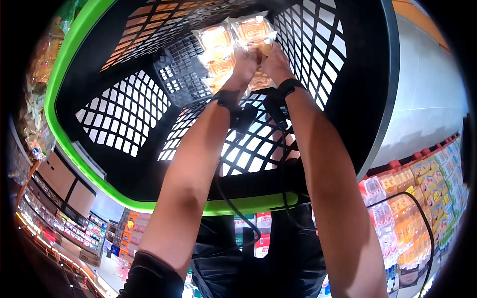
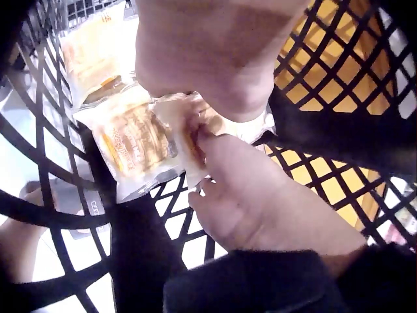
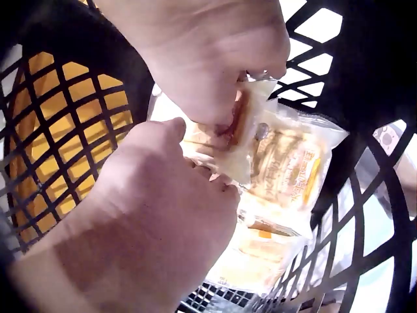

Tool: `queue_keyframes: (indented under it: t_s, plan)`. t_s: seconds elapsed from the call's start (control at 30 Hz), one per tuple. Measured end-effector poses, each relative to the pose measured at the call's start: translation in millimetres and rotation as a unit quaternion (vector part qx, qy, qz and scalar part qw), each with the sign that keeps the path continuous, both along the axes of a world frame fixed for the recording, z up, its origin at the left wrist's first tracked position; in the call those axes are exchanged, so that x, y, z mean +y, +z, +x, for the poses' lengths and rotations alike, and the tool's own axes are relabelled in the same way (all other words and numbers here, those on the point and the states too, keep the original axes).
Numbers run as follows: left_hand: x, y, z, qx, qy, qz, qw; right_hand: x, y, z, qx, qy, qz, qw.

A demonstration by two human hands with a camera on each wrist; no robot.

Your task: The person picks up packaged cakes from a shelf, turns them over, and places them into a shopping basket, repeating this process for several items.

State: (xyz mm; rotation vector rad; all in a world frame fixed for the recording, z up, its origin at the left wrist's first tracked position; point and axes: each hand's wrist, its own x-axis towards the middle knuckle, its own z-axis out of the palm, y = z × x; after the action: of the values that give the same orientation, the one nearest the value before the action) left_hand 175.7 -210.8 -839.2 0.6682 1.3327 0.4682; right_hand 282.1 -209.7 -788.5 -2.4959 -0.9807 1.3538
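Observation:
Inside a black mesh shopping basket (image 1: pixel 248 204) with a green rim, both hands meet over several clear-wrapped bread packs (image 1: pixel 253 31). In the right wrist view, my right hand (image 1: pixel 276 65) pinches one small bread pack (image 3: pixel 241 124) showing a brown edge. My left hand (image 1: pixel 244 68) curls its fingers at the near edge of that same pack; its fingertips are partly hidden. Beside them, a flat pack (image 2: pixel 133 137) with printed lettering lies by the basket wall, and another (image 2: pixel 94 52) sits past it toward the basket's bottom.
The basket's slatted bottom (image 1: pixel 181 74) lies to the left, with mesh walls around the hands. Black cables (image 1: pixel 223 193) hang from both wrists. Wrapped goods (image 1: pixel 405 213) are stacked on the right, and lit shelves (image 1: pixel 74 228) stand at lower left.

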Motion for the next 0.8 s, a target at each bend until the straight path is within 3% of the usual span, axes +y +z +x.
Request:
queue_keyframes:
  t_s: [0.07, 0.1, 0.13, 0.17, 0.2, 0.27, 0.33, 0.4, 0.5, 0.6, 0.67, 0.77, 0.8]
  plan:
    - [1, -29, -14, 0.043, -0.071, 0.012, 0.997, 0, 1, 1, 0.025, 0.004, -0.013, 1.000]
    - [-1, -37, -16, 0.115, -0.182, 0.069, 0.974, -2, 3, 2, 0.036, 0.006, -0.021, 0.999]
    - [4, -26, -15, 0.188, -0.282, 0.130, 0.932, -5, 4, 2, 0.052, 0.000, -0.025, 0.998]
    - [10, -14, -21, 0.242, -0.481, 0.208, 0.817, -14, -6, 1, 0.051, 0.025, 0.037, 0.998]
    - [5, -25, -28, 0.240, -0.477, 0.216, 0.818, -21, -17, -1, 0.050, 0.050, 0.099, 0.993]
    - [-7, -51, -43, 0.237, -0.469, 0.232, 0.819, -12, 1, 2, 0.053, 0.038, 0.007, 0.998]
    - [-18, -53, -45, 0.140, -0.229, 0.149, 0.952, -11, 4, 4, 0.036, 0.034, -0.048, 0.998]
    - [-18, -52, -43, 0.137, -0.250, 0.119, 0.951, -15, -2, 5, -0.002, 0.045, -0.064, 0.997]
    - [-20, -16, -27, 0.136, -0.148, 0.101, 0.974, -14, 10, 3, -0.048, 0.027, -0.059, 0.997]
    - [-30, -10, -18, 0.177, -0.077, 0.127, 0.973, -13, 4, 3, -0.048, 0.054, -0.081, 0.994]
    - [-30, 24, -14, 0.283, -0.092, 0.127, 0.946, -21, 1, 1, -0.061, 0.064, -0.078, 0.993]
    - [-41, 34, -13, 0.405, -0.065, 0.176, 0.895, -22, 0, 5, -0.054, 0.063, -0.062, 0.995]
    - [-40, 37, -12, 0.414, -0.087, 0.121, 0.898, -22, 0, 5, -0.044, 0.061, -0.065, 0.995]
